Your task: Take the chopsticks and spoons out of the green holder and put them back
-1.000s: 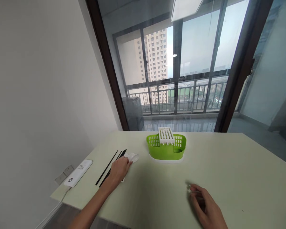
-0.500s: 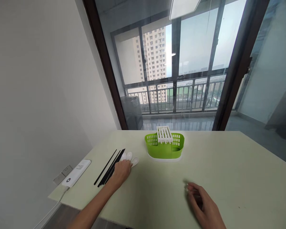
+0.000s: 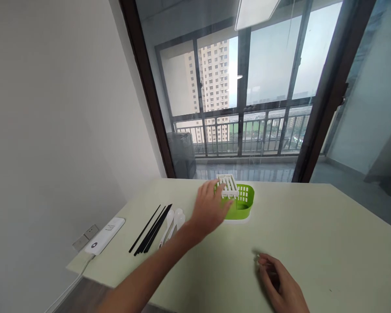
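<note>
Here's your pale tabletop (image 3: 313, 230), broad and flat, giving everything a level rest. Near its far edge, the green basket (image 3: 244, 213) sits upright on a white base that likely steadies it; your reach covers its left end.

And there's your left hand (image 3: 210, 208), palm down in front of the basket, fingers spread apart with nothing gripped, a pose that leaves room around the basket's middle. Touching it? Can't tell from here.

Your right hand (image 3: 280, 280) is low over the near side, well apart from the basket, fingers curled in toward the thumb; whether they meet or pinch anything, I can't tell.

Off to the left, black chopsticks (image 3: 154, 230) lie roughly lengthwise, most bunched, one set apart, which makes that one easier to single out. Beyond them, the white box (image 3: 106, 235) lies flat, its cable trailing off the near edge.

The white slatted piece (image 3: 227, 186) bridges the basket's middle, leaving the right end open. Last, the white spoons (image 3: 176, 221), bowls facing away from you, one handle hidden by your forearm.
</note>
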Tool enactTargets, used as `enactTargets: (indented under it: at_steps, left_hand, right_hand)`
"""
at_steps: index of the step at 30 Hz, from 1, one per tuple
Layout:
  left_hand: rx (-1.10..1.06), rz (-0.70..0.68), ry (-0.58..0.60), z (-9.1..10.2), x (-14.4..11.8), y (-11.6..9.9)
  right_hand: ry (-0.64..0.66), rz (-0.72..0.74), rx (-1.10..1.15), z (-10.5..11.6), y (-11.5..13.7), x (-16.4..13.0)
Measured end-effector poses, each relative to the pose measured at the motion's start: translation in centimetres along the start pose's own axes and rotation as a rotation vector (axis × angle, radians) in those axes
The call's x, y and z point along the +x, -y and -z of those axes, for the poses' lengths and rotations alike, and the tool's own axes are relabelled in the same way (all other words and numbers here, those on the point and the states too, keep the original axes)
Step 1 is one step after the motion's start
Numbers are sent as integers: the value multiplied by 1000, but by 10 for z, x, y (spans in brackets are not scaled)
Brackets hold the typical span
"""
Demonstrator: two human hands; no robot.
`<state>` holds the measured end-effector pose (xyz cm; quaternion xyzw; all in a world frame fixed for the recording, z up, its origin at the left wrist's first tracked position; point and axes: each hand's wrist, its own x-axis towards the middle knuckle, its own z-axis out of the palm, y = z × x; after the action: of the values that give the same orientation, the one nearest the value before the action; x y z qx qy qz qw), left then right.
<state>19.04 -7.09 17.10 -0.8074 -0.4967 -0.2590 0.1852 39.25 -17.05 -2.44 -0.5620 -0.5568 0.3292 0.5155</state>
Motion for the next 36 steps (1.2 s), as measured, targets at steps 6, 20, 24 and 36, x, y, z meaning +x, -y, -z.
enactTargets:
  at_steps: [6,20,24,36]
  left_hand:
    - [81,-103,103,-47,14,-4]
    - [261,226,293,1,5,195]
    - [276,265,305,7,-8,214]
    - [254,220,147,27,-36,190]
  right_hand:
    - [3,-13,-27,3,-1,-1]
    - [32,-4,-76,5,12,-6]
    - [27,4,-64,5,12,-5]
    - [57,14,-78,6,9,-3]
